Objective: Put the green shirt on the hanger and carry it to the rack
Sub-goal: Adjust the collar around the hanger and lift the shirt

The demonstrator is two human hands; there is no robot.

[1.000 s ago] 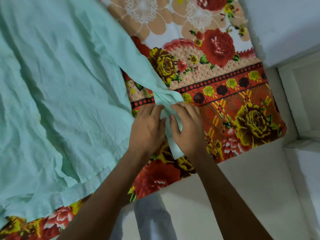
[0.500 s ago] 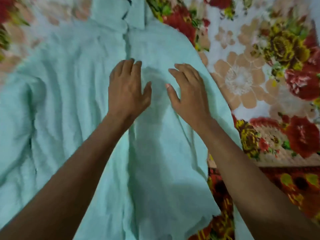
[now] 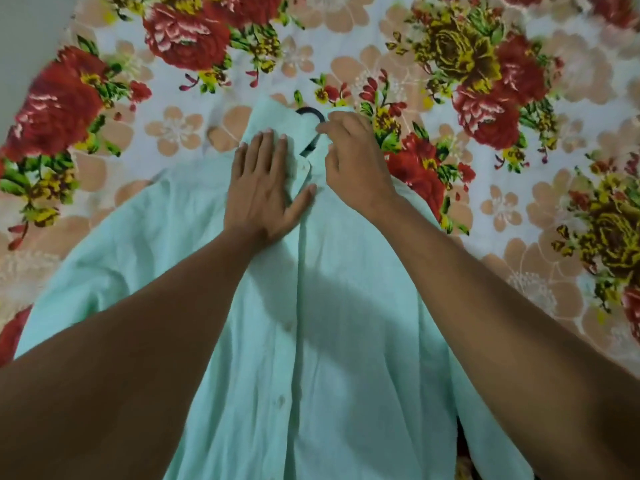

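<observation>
1. Since half a second ago both my hands have slid up from the chest of the shirt to its collar, and the hanger's hook now shows where before it was cropped out at the top of the view.
2. Floral bedsheet, red and yellow roses on a pale ground, covers the bed in every direction; a strip of plain surface shows at the upper left corner.
3. Green shirt lies flat on the sheet, front side up, collar toward the far edge and hem running off the near edge under my arms. Its button placket runs straight down the middle, with small buttons visible along it.
4. My left hand lies flat and spread, palm down, pressing the left side of the collar, thumb stretched across toward the placket. It grips nothing.
5. My right hand is curled at the right side of the collar, with fingertips pinched on the collar fabric just beside the hook. Whether they also touch the hanger I cannot tell.
6. Black hanger is inside the shirt; only its curved hook and a short dark stretch of neck show in the collar opening between my hands.
</observation>
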